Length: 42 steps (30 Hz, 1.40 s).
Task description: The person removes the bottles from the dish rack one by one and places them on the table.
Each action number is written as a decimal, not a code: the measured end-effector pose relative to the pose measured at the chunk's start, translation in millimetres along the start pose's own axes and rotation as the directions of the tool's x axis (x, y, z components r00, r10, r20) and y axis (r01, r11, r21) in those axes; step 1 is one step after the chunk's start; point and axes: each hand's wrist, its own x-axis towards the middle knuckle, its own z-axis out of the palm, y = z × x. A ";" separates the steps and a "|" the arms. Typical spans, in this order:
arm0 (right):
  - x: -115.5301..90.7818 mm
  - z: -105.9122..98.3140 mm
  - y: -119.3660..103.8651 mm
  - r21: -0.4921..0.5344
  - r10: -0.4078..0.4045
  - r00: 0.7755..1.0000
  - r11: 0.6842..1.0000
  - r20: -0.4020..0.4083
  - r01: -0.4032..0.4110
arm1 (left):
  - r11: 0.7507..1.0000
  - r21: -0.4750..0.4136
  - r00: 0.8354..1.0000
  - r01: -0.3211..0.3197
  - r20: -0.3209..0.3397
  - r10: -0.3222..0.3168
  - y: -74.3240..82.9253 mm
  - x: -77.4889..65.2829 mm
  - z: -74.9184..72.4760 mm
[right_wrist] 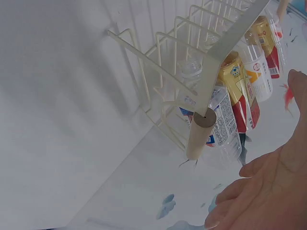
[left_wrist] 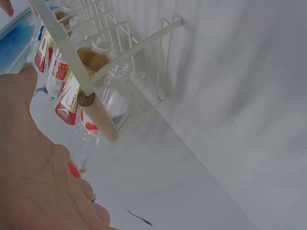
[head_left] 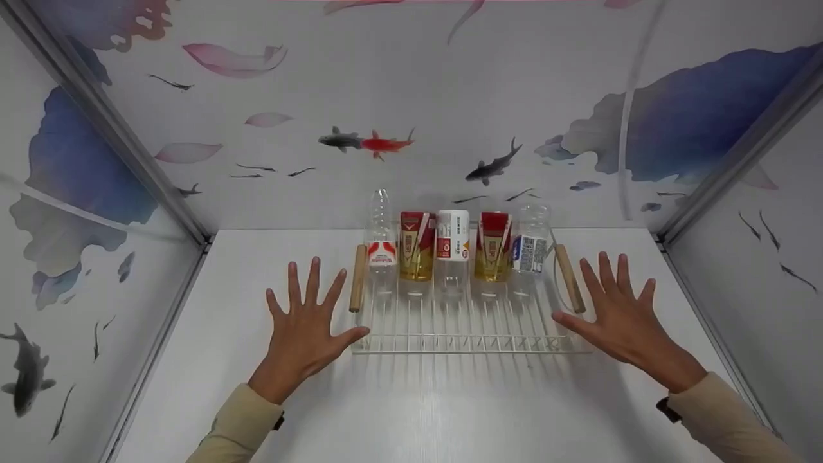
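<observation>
A cream wire rack [head_left: 472, 352] with two wooden handles stands on the white table. In it several bottles stand in a row: a clear bottle [head_left: 383, 254] with a red-and-white label, a red-and-gold bottle [head_left: 416, 247], a white-labelled clear bottle [head_left: 452, 238], a second red-and-gold bottle [head_left: 494, 247], and a clear bottle [head_left: 530, 254] with a blue-and-white label. My left hand [head_left: 302, 331] is spread beside the left wooden handle [head_left: 357, 278], holding nothing. On the other side my right hand [head_left: 627, 318], fingers also spread, is near the right wooden handle [head_left: 569, 278] and holds nothing.
White panels [head_left: 424, 90] painted with fish and petals rise behind the table and at both sides. Metal corner posts [head_left: 122, 128] join them. The white tabletop [head_left: 450, 418] extends in front of the rack.
</observation>
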 end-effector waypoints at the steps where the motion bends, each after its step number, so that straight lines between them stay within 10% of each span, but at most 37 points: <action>1: 0.0 -0.2 0.2 -0.002 0.001 1.000 1.000 0.001 -0.001 | 1.000 0.003 1.000 -0.002 0.001 0.002 0.4 0.0 -0.4; 42: 19.0 -9.7 0.7 0.294 0.028 0.986 0.956 -0.166 0.022 | 0.955 -0.216 0.979 -0.202 -0.084 0.188 2.6 8.2 18.3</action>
